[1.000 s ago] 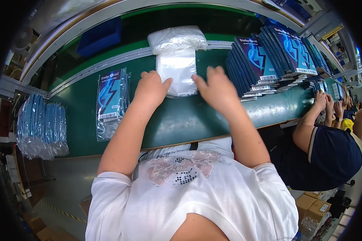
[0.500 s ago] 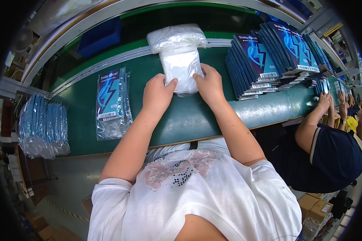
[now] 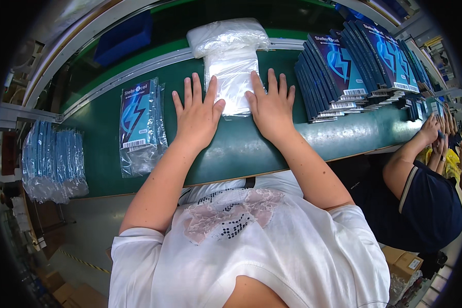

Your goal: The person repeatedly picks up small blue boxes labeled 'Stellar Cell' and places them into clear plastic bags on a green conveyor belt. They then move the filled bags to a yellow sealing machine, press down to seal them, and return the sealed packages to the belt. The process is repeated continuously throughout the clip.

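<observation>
A stack of clear plastic bags lies flat on the green table, its far end under a bulky clear plastic bundle. My left hand is spread palm down at the stack's left edge, thumb and index finger touching it. On the right edge, my right hand rests the same way, fingers apart. Neither hand grips anything. Left of my left hand lie several blue flat boxes in clear bags, overlapping, their bags' loose ends toward me.
Unbagged blue boxes lean in overlapping rows at the right. More bagged boxes stand packed at the table's left end. A blue bin sits beyond the metal rail. A co-worker in a dark shirt works at the right.
Both hands have gone from curled around the bag stack's sides to spread flat, fingers stretched forward. At the right, the co-worker's hands have shifted.
</observation>
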### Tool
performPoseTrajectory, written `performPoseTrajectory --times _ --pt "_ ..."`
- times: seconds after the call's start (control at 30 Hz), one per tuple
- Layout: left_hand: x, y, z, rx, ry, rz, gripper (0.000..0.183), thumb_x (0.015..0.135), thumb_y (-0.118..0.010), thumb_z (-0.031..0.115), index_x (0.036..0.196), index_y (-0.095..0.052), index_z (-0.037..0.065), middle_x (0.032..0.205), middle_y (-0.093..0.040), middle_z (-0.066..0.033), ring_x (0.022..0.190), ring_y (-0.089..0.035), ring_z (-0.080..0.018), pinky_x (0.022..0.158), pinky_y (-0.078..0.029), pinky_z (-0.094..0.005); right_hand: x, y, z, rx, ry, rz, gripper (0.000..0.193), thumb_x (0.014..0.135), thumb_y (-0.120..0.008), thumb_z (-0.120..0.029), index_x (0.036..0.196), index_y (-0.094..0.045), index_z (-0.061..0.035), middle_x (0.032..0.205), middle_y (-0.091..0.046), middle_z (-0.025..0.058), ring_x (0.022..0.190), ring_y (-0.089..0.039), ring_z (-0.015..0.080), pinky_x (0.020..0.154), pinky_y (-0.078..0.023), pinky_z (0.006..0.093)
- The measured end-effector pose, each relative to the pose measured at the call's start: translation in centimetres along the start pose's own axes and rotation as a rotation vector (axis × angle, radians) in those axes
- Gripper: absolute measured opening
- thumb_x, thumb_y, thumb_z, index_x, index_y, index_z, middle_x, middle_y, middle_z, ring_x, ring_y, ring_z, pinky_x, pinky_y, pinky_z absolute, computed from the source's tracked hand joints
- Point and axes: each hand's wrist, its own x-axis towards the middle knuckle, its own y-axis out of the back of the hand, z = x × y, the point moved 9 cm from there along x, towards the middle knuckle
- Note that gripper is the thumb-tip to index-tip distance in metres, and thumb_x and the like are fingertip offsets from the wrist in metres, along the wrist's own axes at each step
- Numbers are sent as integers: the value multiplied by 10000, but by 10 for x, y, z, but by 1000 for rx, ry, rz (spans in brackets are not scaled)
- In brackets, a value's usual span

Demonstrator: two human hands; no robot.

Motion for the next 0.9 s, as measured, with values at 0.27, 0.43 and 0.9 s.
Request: performPoseTrajectory --times 0.27,0.43,0.9 --pt "-5 14 2 -112 -21 122 527 961 -400 336 1442 -284 156 1512 -156 -183 1405 -107 -367 1102 -77 -562 -2 36 10 382 -16 165 468 904 -546 -244 1305 -443 -25 1318 -407 263 1180 -424 433 981 -344 513" --pt "-20 47 22 -194 -288 175 387 870 -566 183 1251 -529 122 1377 -410 -99 1308 -329 -314 1064 -240 -485 8 174 10 290 239 519 373 838 -640 -170 1163 -563 -4 1104 -581 164 978 -562 324 853 -448 377" --pt "-14 67 24 -521 -337 277 223 783 -589 -32 993 -641 20 875 -568 -95 849 -564 -276 735 -463 -351 39 155 64 -112 -238 -103 580 704 -709 -295 1245 -577 -135 1028 -570 226 1022 -529 352 924 -429 409"
